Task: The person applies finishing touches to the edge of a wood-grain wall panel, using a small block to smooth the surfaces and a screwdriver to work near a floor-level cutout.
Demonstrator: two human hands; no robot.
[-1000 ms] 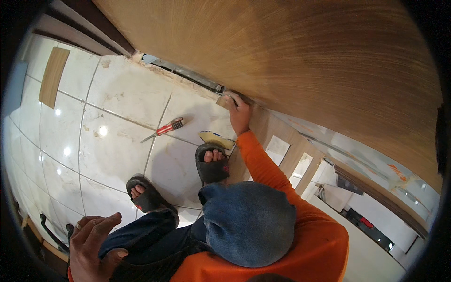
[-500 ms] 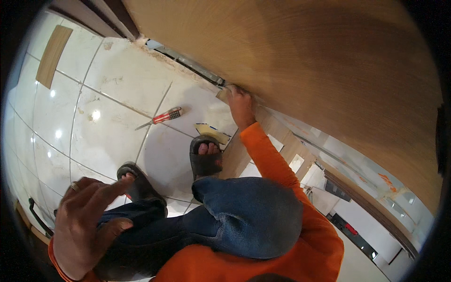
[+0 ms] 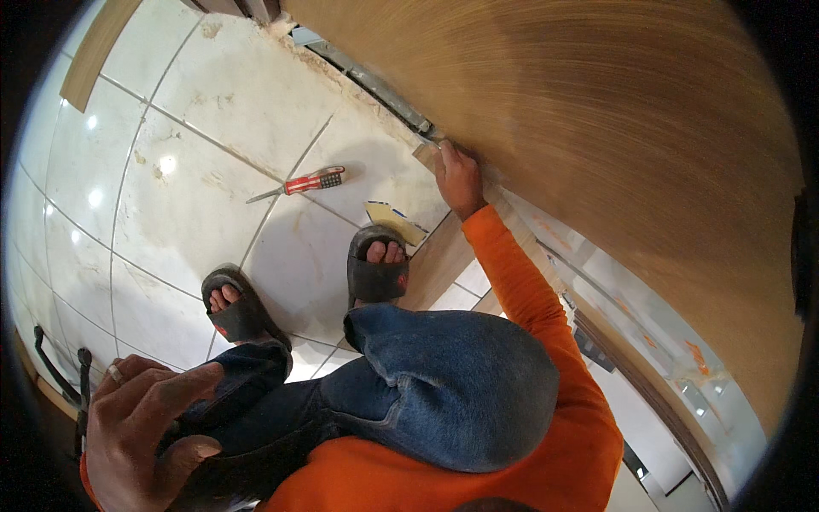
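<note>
My right hand (image 3: 461, 181) reaches forward to the lower edge of a large wood-grain panel (image 3: 546, 94). Its fingers are bent closed at the end of a dark gap (image 3: 375, 85) that runs along the panel's foot. What they grip there is hidden. Just beside the fingers, a light wooden board (image 3: 424, 154) shows its end. My left hand (image 3: 145, 422) hangs in the air at the lower left, thumb and fingers apart, holding nothing. On the tiles in front of my feet lies a screwdriver (image 3: 311, 181) with a red and dark patterned handle.
A small yellowish scraper-like piece (image 3: 397, 222) lies at the toe of my right sandal (image 3: 377, 277). White floor tiles (image 3: 196, 188) carry dirt and chipped spots. A wooden strip (image 3: 95, 55) lies at the far left. Black curved bars (image 3: 64, 375) stand near my left hand.
My view has shifted a little, so the floor things sit differently in it. The left hand appears slightly lower. The right hand stays at the panel's foot.
</note>
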